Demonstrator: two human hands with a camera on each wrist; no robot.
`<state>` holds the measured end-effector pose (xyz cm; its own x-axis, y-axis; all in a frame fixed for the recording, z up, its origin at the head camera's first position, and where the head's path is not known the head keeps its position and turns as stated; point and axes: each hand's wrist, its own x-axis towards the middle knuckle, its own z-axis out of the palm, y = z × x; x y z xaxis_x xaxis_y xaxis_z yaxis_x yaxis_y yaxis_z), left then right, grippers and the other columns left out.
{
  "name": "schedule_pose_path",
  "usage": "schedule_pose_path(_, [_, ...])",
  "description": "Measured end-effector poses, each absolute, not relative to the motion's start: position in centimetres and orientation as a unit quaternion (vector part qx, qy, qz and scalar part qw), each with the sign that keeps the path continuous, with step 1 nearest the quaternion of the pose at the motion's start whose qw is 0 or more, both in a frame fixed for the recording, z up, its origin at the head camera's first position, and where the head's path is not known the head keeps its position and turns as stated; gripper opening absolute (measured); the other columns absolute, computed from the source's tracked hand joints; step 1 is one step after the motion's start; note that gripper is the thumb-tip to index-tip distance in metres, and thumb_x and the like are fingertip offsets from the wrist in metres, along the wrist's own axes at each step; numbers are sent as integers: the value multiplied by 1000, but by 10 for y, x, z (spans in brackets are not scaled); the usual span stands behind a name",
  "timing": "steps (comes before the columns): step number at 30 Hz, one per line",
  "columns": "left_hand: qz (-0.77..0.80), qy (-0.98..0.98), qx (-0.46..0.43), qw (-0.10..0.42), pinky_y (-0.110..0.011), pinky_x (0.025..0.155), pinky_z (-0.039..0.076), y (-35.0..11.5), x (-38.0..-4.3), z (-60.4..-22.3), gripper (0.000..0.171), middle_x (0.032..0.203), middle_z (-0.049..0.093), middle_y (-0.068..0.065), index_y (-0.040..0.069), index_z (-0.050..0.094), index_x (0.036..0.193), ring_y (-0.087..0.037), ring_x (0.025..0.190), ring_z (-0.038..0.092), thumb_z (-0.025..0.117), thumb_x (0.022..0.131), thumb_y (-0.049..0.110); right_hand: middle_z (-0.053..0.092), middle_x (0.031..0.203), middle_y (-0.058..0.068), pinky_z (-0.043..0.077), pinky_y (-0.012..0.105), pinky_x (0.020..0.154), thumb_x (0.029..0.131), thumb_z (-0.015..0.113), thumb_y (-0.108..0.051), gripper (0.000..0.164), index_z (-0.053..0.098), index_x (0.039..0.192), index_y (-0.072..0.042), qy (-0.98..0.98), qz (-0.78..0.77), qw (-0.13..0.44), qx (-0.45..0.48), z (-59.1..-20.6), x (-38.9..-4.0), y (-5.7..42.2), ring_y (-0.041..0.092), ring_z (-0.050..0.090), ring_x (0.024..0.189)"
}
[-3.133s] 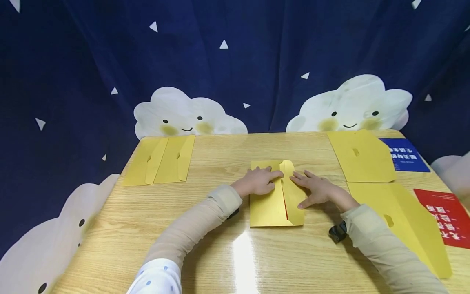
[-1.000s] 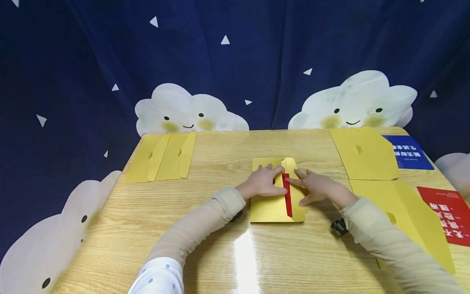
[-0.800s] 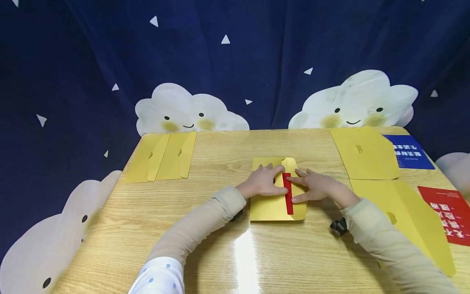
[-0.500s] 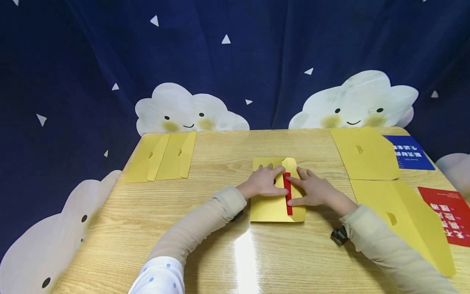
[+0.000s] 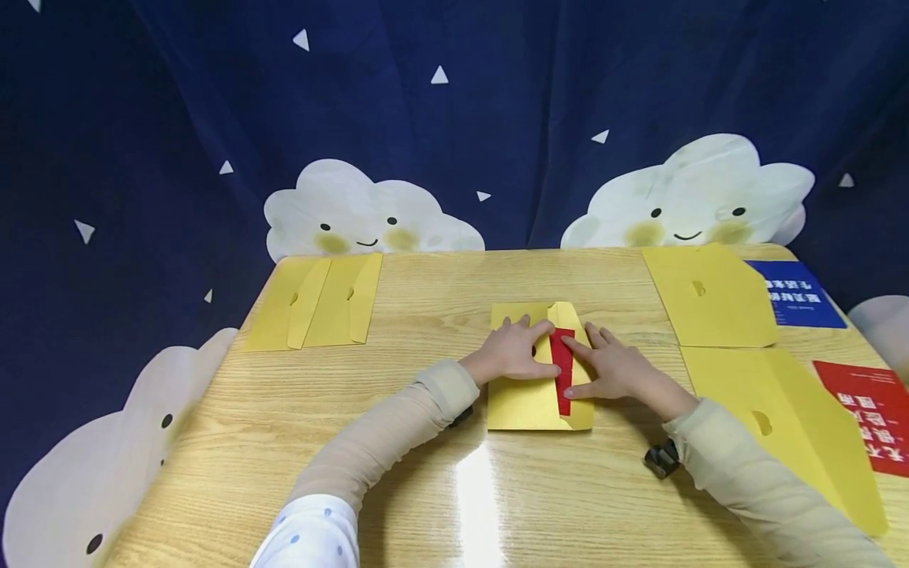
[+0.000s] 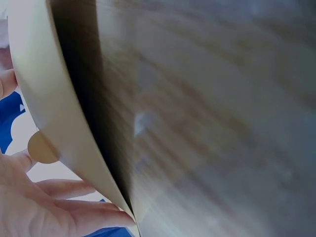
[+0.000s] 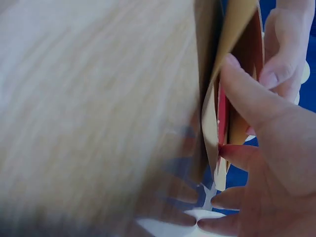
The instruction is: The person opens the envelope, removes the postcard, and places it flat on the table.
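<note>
A gold-yellow envelope (image 5: 521, 406) lies on the table in the head view, its flap folded out on the right. A strip of red card (image 5: 562, 351) sticks out of its mouth over the flap. My left hand (image 5: 514, 353) rests on the envelope body, thumb and index finger spread along the mouth's edge; the left wrist view shows its fingers against the envelope side. My right hand (image 5: 611, 367) reaches in from the right, straight index fingertip and thumb tip touching the red card. The rest of the card is hidden inside.
Two yellow envelopes (image 5: 266, 315) (image 5: 332, 315) lie at the back left. On the right are two more yellow envelopes (image 5: 678, 304) (image 5: 731, 394), partly over a blue card (image 5: 817, 308) and beside a red card (image 5: 852, 375). A dark blue curtain (image 5: 398, 95) stands behind the wooden table (image 5: 305, 418).
The red card, barely seen at first, now shows as a wider strip, having slid right out of the envelope's mouth. My right fingers moved from the flap onto it; my left thumb reached to the mouth.
</note>
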<state>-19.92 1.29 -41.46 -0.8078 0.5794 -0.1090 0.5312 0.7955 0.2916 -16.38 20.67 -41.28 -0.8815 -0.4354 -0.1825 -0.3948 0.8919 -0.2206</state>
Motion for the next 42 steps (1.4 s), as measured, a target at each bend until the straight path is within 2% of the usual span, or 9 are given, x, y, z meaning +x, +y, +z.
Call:
schedule_pose_path(7, [122, 945, 285, 104, -49, 87, 41, 15, -198, -415, 58, 128, 47, -14, 28, 41, 127, -42, 112, 46, 57, 78, 55, 26, 138, 34, 29, 71, 82, 71, 68, -56, 92, 35, 139, -3, 963, -105, 116, -221, -410, -166, 219, 55, 22, 123])
schedule_pose_path(13, [118, 945, 281, 114, -50, 88, 40, 15, -197, -412, 57, 129, 46, -13, 29, 42, 126, -41, 113, 46, 57, 78, 56, 26, 136, 38, 27, 67, 88, 74, 72, -39, 85, 34, 137, 4, 947, -162, 133, -243, -407, -172, 226, 59, 21, 121])
schedule_pose_path(19, [123, 941, 297, 109, -48, 87, 42, 13, -199, -413, 58, 121, 51, -12, 26, 43, 126, -33, 108, 51, 58, 78, 55, 43, 126, 35, 31, 61, 91, 78, 68, -38, 75, 42, 132, 7, 950, -203, 74, -224, -412, -175, 218, 53, 37, 113])
schedule_pose_path(24, [127, 938, 305, 108, -47, 90, 40, 12, -200, -415, 58, 114, 53, -10, 25, 43, 125, -25, 102, 53, 58, 78, 56, 51, 112, 30, 39, 52, 79, 73, 74, -37, 74, 48, 129, 5, 959, -209, 31, -191, -420, -179, 208, 46, 44, 100])
schedule_pose_path(30, [133, 935, 312, 103, -46, 95, 36, 13, -200, -414, 57, 112, 56, -7, 25, 45, 124, -21, 102, 52, 59, 78, 55, 53, 91, 20, 38, 38, 66, 69, 78, -17, 68, 49, 126, 8, 947, -261, 43, -181, -424, -184, 208, 32, 44, 82])
schedule_pose_path(33, [132, 935, 313, 106, -45, 95, 36, 13, -199, -415, 59, 114, 55, -7, 25, 45, 125, -21, 104, 52, 59, 77, 55, 55, 96, 22, 39, 37, 69, 70, 76, -8, 67, 46, 127, 11, 935, -303, 58, -173, -426, -185, 211, 30, 46, 82])
schedule_pose_path(37, [130, 935, 312, 104, -44, 98, 33, 13, -200, -414, 60, 115, 56, -7, 24, 45, 127, -20, 106, 51, 59, 78, 56, 51, 113, 29, 40, 41, 78, 73, 70, 1, 67, 39, 131, 11, 911, -376, 90, -140, -423, -186, 216, 34, 49, 92])
schedule_pose_path(42, [127, 936, 309, 107, -43, 98, 33, 12, -202, -413, 60, 115, 55, -7, 24, 44, 126, -19, 104, 51, 60, 78, 55, 46, 116, 31, 44, 35, 73, 75, 64, 5, 68, 33, 136, 9, 885, -439, 122, -95, -417, -188, 221, 38, 48, 97])
